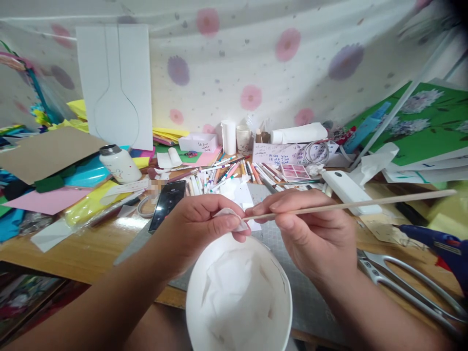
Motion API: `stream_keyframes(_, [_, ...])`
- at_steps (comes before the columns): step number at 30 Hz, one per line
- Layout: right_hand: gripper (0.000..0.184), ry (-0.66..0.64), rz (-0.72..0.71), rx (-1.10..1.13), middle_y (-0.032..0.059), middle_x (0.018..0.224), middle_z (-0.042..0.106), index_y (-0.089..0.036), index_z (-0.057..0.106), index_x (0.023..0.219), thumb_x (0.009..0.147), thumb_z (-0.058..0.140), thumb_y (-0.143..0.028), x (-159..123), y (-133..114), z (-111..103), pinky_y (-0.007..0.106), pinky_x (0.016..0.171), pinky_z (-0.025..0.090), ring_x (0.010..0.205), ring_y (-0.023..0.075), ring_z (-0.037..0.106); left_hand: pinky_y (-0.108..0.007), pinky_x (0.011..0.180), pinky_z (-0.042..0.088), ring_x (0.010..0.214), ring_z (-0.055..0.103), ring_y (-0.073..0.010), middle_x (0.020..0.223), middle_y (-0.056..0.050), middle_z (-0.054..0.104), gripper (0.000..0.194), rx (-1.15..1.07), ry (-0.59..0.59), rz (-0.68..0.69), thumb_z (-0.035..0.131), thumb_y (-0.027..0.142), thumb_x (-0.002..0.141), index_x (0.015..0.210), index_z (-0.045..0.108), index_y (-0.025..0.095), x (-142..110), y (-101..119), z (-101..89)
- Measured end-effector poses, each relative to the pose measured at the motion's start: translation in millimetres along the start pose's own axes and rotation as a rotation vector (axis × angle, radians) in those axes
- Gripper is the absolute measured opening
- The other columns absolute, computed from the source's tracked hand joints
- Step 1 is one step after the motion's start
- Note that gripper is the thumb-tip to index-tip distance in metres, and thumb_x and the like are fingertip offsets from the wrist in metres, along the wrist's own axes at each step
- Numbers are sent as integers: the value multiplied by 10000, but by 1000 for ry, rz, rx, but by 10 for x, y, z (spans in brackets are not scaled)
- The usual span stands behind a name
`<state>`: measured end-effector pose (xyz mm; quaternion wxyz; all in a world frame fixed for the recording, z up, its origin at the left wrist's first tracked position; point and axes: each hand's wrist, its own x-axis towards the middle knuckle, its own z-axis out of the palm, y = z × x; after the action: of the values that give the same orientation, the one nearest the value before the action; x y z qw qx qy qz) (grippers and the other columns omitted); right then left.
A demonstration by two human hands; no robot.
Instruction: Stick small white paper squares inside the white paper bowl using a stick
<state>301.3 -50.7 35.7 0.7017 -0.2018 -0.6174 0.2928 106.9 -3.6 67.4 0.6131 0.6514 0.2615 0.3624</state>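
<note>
My left hand (pixel 215 219) pinches a small piece of white tissue paper (pixel 228 212), partly covered by its fingers. Between the fingers of my right hand (pixel 310 222) lies a long thin wooden stick (pixel 373 204), its left end touching the tissue and its far end pointing out to the right. Just below both hands is a white bowl-like container (pixel 193 297), with crumpled white paper (pixel 234 282) inside. A grey cutting mat (pixel 310 312) lies under and beside it.
Scissors (pixel 413 287) and a blue glue gun (pixel 435 239) lie at the right. Many markers (pixel 219 175) spread across the back of the table (pixel 84 248). A phone (pixel 166 202), a white bottle (pixel 120 163) and coloured paper (pixel 54 197) are at the left.
</note>
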Motion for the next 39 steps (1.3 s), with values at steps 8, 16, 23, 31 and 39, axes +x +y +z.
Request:
stream_keyframes(8, [229, -23, -13, 22, 16, 972, 803, -305, 790, 1119, 978, 699, -150, 10, 18, -10, 362, 830, 645, 938, 195, 764, -287, 756, 529, 726, 683, -154, 702, 21, 766, 129, 0, -11, -6, 745, 283, 877, 767, 809, 266, 7, -17, -12])
stream_keyframes(16, [232, -38, -7, -28, 15, 950, 796, -330, 797, 1102, 981, 690, -162, 21, -5, -16, 416, 872, 635, 934, 220, 758, -277, 710, 529, 677, 674, -146, 650, 19, 744, 81, -16, 13, -25, 761, 245, 857, 781, 788, 234, -3, -19, -8])
stream_keyframes(23, [233, -49, -26, -90, 5, 909, 782, -324, 797, 1089, 983, 686, -148, 24, -20, -9, 373, 810, 627, 892, 208, 755, -268, 679, 533, 670, 717, -155, 664, 25, 752, 102, -74, 28, -62, 789, 219, 827, 822, 688, 222, 2, -41, -23])
stream_keyframes(31, [235, -72, -49, 4, 6, 877, 765, -274, 788, 1114, 993, 671, -109, 51, 4, 16, 316, 769, 614, 862, 168, 738, -257, 720, 525, 703, 712, -141, 677, 29, 753, 123, 1, 0, -37, 741, 194, 841, 825, 620, 204, 29, -22, 3])
stream_keyframes(39, [222, 15, -17, -1, 18, 931, 763, -282, 801, 1079, 968, 706, -115, 17, 38, 29, 338, 762, 649, 895, 181, 737, -184, 554, 375, 590, 472, -81, 628, 73, 533, 183, 348, 373, 175, 689, 267, 857, 722, 587, 196, -23, 16, -16])
